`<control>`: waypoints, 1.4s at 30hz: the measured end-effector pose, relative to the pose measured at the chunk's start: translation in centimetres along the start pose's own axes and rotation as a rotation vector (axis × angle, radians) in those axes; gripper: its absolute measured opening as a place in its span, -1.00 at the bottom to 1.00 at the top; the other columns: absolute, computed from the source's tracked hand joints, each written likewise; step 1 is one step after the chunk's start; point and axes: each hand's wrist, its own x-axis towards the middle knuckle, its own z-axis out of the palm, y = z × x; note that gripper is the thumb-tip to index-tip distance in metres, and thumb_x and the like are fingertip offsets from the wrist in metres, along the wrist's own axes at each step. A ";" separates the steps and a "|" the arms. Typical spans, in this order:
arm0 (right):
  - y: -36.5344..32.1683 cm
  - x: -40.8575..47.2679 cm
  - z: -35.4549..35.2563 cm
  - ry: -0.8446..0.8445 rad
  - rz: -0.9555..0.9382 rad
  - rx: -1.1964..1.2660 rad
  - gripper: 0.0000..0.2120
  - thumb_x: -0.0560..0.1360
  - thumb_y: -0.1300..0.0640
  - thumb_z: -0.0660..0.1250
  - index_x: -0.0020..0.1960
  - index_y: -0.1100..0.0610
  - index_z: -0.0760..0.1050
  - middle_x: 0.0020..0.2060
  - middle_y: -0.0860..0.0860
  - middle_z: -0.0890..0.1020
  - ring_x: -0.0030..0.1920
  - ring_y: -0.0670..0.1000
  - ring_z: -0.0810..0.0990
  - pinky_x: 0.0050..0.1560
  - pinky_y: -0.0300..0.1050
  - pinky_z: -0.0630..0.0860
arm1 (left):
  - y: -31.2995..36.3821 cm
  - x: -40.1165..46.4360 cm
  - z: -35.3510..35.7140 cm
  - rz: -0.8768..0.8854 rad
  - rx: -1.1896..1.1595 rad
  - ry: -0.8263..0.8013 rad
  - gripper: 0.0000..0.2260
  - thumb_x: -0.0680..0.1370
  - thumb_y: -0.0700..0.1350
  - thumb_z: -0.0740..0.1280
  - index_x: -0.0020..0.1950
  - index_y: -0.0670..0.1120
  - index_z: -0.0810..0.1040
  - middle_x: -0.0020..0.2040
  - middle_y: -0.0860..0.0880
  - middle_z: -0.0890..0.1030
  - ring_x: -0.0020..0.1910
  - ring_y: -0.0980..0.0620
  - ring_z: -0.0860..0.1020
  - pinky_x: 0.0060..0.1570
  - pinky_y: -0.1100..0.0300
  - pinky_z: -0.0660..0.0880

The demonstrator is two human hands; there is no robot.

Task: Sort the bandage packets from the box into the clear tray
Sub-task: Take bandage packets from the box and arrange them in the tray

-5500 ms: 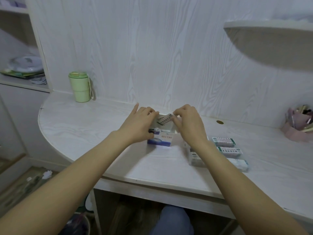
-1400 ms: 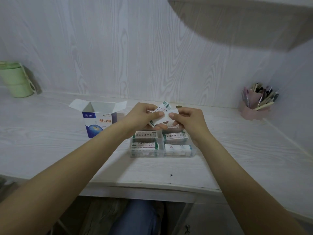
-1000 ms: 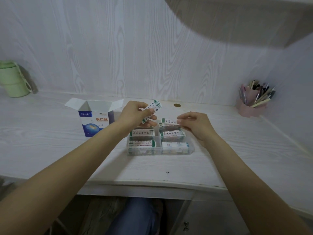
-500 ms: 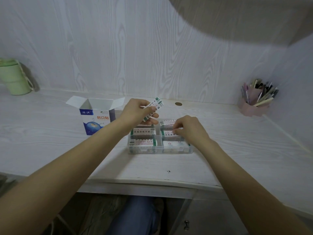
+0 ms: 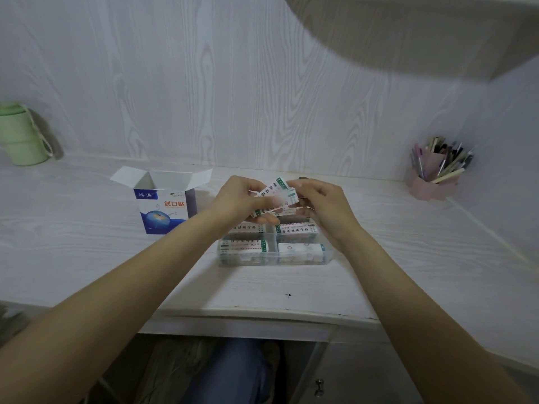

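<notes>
Both my hands pinch bandage packets (image 5: 275, 196) above the clear tray (image 5: 328, 255): left hand (image 5: 239, 201) and right hand (image 5: 323, 204) meet. Packets fill its compartments. Beside it, the box (image 5: 164, 201) stands open. Half a second ago my right hand reached into the tray.

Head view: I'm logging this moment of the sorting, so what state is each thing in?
Box: upright, top flaps open.
Clear tray: on the desk, compartments holding packets.
Bandage packets: held above the tray.
Left hand: grips the packets.
Right hand: pinches the packets' right end.
Green cup: upright, lid on.
Pen holder: upright, full of pens.
</notes>
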 end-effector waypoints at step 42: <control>2.9 1.1 -3.2 0.011 0.000 -1.197 -0.78 0.48 0.02 0.39 0.06 0.10 0.63 0.10 0.11 0.44 0.24 0.11 0.30 0.02 -0.10 0.37 | -1.4 3.7 3.6 0.090 1.198 -0.148 -0.81 0.52 -0.16 0.33 0.08 0.02 0.65 0.03 0.01 0.64 0.03 -0.04 0.54 -0.02 0.07 0.53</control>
